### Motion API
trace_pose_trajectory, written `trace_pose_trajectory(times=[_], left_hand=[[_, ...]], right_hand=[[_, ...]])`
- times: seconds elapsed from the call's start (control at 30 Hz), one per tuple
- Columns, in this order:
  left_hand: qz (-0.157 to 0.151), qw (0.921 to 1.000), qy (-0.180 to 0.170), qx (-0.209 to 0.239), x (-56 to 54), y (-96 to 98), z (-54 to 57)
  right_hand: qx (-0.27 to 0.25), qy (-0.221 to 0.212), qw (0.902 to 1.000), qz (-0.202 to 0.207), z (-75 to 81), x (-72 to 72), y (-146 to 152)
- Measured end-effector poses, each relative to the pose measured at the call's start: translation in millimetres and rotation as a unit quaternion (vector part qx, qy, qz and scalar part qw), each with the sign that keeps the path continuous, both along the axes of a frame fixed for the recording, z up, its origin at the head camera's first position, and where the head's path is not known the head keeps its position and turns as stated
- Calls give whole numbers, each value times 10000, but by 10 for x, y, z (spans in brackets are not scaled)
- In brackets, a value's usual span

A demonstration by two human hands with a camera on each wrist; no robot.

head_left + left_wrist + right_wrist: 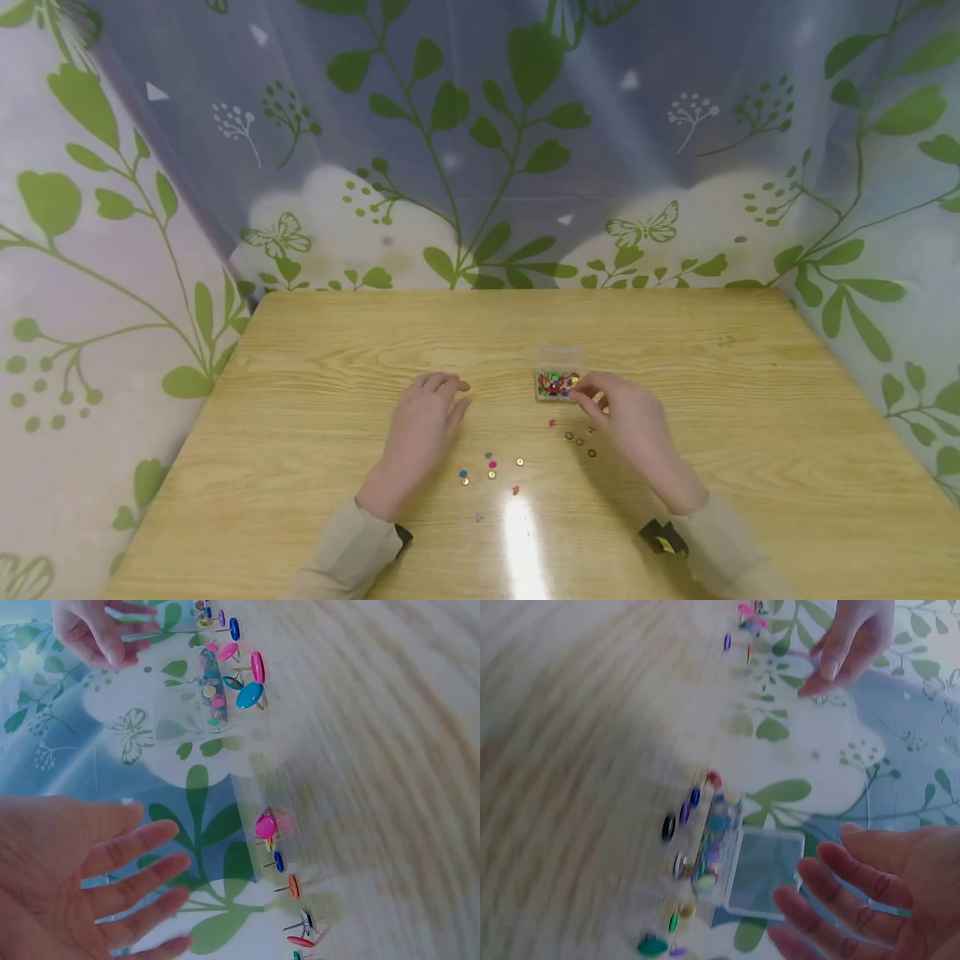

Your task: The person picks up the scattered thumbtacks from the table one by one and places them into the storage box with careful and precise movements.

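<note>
A small clear plastic box (pixel 558 386) full of colorful thumbtacks stands on the table, its clear lid (pixel 767 871) swung back. My right hand (pixel 628 421) is at the box's right edge, thumb and forefinger close to the tacks inside. In the right wrist view its fingers (pixel 855 889) look spread and loosely bent, with nothing seen between them. My left hand (pixel 422 429) hovers over the table to the left of the box, fingers loosely extended and holding nothing. Several loose thumbtacks (pixel 492 475) lie between the hands, among them pink, blue, orange and gold ones.
Several dark-rimmed tacks (pixel 580 442) lie near the right hand, and a red tack (pixel 552 422) sits just in front of the box. Behind the wooden table (pixel 337 333) hangs a leaf-patterned curtain (pixel 480 167). A bright reflection crosses the near tabletop.
</note>
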State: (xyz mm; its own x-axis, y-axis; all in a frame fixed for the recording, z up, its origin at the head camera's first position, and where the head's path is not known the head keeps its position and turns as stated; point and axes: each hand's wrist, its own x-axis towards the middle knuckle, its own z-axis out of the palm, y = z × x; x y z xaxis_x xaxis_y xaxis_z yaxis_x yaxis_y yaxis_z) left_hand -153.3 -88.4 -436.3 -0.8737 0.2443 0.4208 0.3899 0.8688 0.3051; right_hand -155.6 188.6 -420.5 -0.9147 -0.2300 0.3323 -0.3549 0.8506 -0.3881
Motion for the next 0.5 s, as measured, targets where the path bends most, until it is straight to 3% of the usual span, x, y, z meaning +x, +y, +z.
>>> trace_pose_trajectory(times=[0.1,0.3,0.43,0.5], left_hand=[[20,9998,-60,197,-25,17,35],[76,9996,-183,176,-152,122,110],[-3,9997,-182,152,-276,247,147],[-135,9990,-352,233,-351,321,146]], right_hand=[[121,-176,9997,-148,11,-53,95],[140,-378,9983,-424,-17,-157,261],[-129,-553,9979,-320,-46,-237,320],[-217,-780,9965,-187,-60,-288,337]])
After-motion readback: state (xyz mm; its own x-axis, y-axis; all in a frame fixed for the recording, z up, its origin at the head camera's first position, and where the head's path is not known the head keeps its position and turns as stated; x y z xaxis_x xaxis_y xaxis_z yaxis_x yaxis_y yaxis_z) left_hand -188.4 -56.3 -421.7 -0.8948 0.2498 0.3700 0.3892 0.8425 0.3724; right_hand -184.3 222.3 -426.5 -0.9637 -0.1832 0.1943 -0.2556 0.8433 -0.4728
